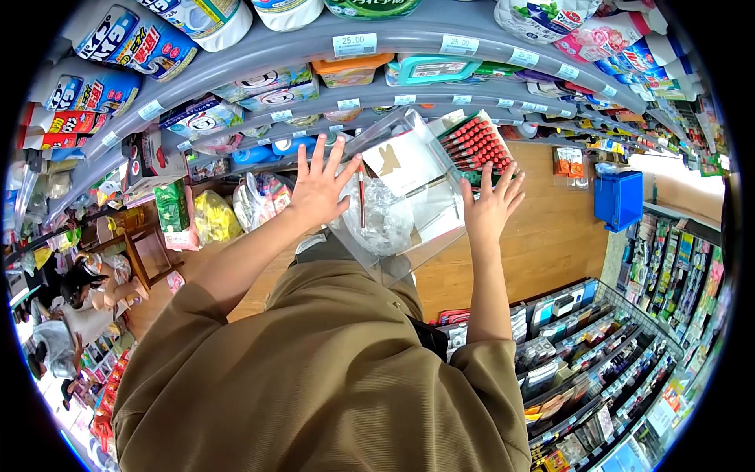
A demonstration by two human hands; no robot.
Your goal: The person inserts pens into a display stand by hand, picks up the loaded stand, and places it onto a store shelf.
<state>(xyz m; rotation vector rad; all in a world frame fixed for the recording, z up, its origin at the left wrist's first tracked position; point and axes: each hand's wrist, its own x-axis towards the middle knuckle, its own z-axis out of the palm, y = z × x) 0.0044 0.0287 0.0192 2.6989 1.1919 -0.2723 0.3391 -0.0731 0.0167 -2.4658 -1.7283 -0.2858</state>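
Note:
My left hand [321, 187] is spread, palm down, at the left side of a clear plastic box [429, 200]. On the right, my right hand [492, 203] has its fingers apart beside the box and just below a tray of red-tipped pencils [476, 145]. Neither hand holds anything. A white card [399, 164] with a brown mark lies between the hands. Below it is crumpled clear plastic [381, 220], and a single red pencil [362, 197] stands out near my left fingertips. Whether either hand touches the box cannot be made out.
Grey shelves [291, 64] with packaged goods curve across the front. A blue bin [618, 198] stands on the wooden floor [543, 244] at the right. Racks of small goods [582, 354] are at the lower right. A person [82, 283] sits at the far left.

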